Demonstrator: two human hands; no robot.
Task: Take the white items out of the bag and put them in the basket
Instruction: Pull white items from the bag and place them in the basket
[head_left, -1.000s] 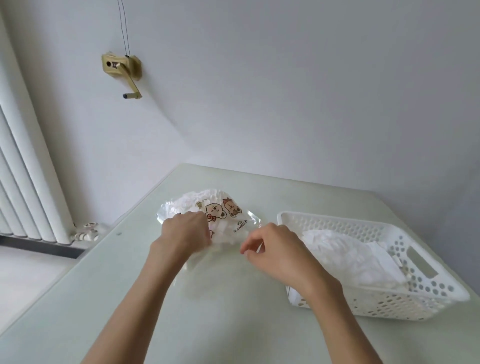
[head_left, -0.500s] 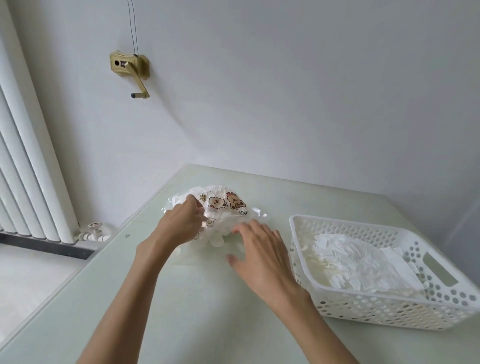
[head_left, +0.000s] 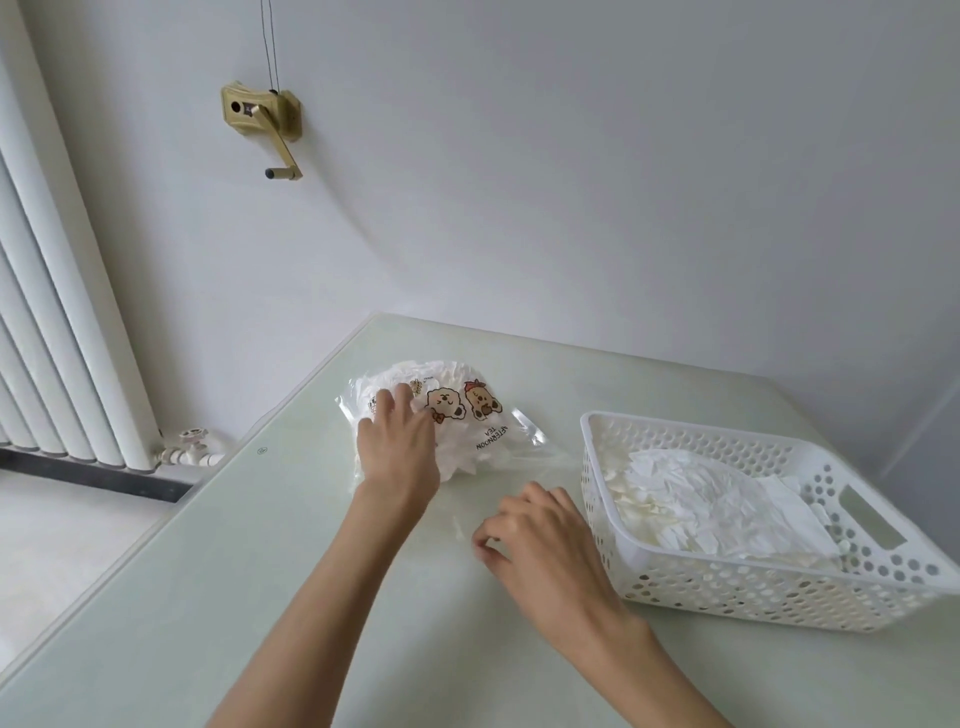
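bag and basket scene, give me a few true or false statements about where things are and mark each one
1. The left hand rests on the printed clear bag. True.
2. The white basket is empty. False: white items already lie in it.
3. The basket stands to the right of the bag on the table. True.
4. The right hand is inside the basket. False: it is over the table beside the basket, fingers curled at the bag's clear edge.
5. The bag has no white items left. False: it looks well filled.

Two bare, sleeveless forearms
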